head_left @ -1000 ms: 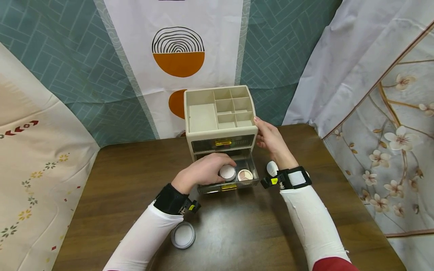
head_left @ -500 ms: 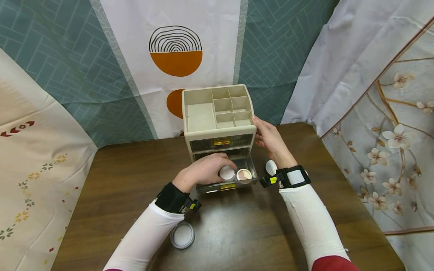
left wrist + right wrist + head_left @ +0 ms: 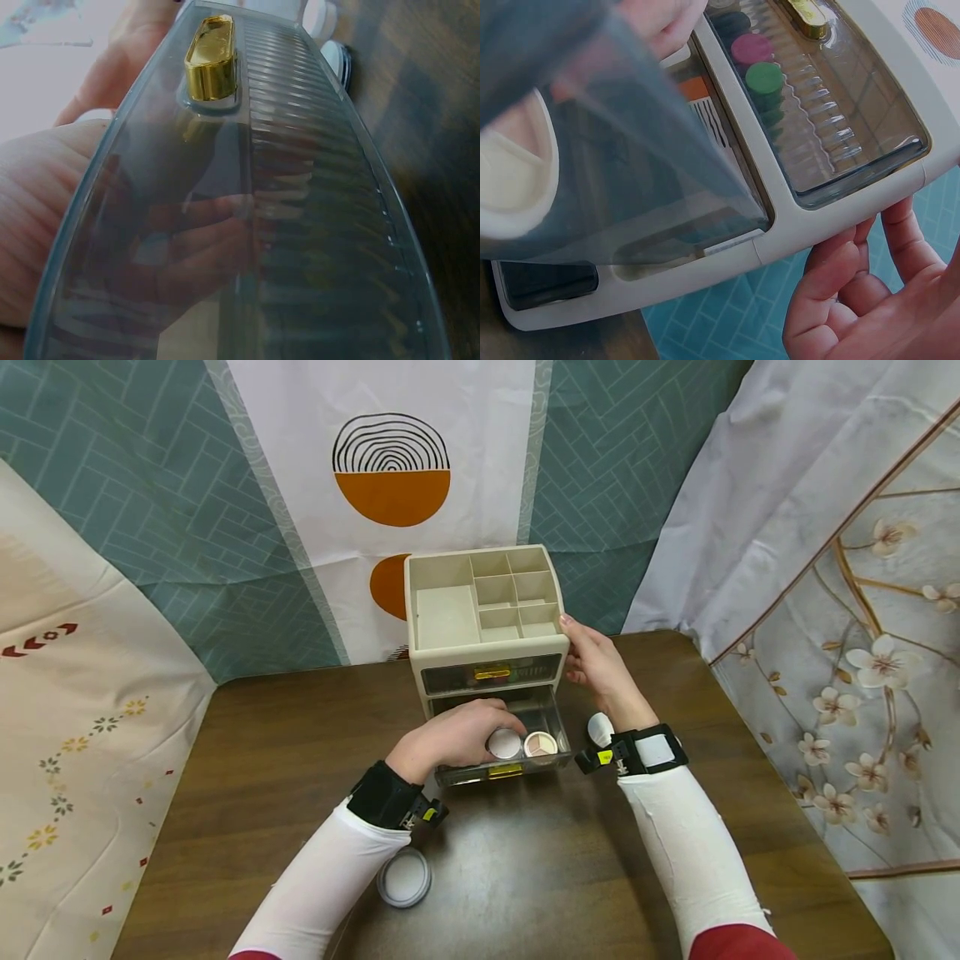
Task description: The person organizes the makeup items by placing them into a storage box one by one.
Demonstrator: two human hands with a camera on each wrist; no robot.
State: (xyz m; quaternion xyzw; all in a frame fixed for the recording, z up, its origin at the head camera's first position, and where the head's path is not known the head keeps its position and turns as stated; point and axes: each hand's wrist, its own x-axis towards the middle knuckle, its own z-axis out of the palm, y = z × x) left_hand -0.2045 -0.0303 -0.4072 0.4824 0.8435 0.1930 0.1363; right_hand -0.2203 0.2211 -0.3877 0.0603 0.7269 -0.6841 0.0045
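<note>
A cream makeup organizer [image 3: 450, 643] stands at the table's back, its lower clear drawer [image 3: 532, 768] pulled out. My left hand [image 3: 457, 735] reaches into that drawer, thumb and fingers around a round white-topped pot [image 3: 504, 743]. Beside the pot sits a round three-shade palette [image 3: 541, 745], seen close in the right wrist view. In the left wrist view, the drawer front with its gold handle [image 3: 214, 60] hides most of the fingers. My right hand [image 3: 600, 668] rests against the organizer's right side, a fingertip at its top edge; the right wrist view shows other fingers bent.
The upper drawer [image 3: 495, 674] is shut; a green-capped item [image 3: 765, 79] and a pink one show through it. A round white dish-like piece [image 3: 404, 877] lies by the left forearm. A white oval object [image 3: 600, 729] lies near the right wrist. Fabric hangs behind and on both sides.
Both hands stay in nearly the same places, with the left still at the pot in the drawer. The head view has shifted very slightly.
</note>
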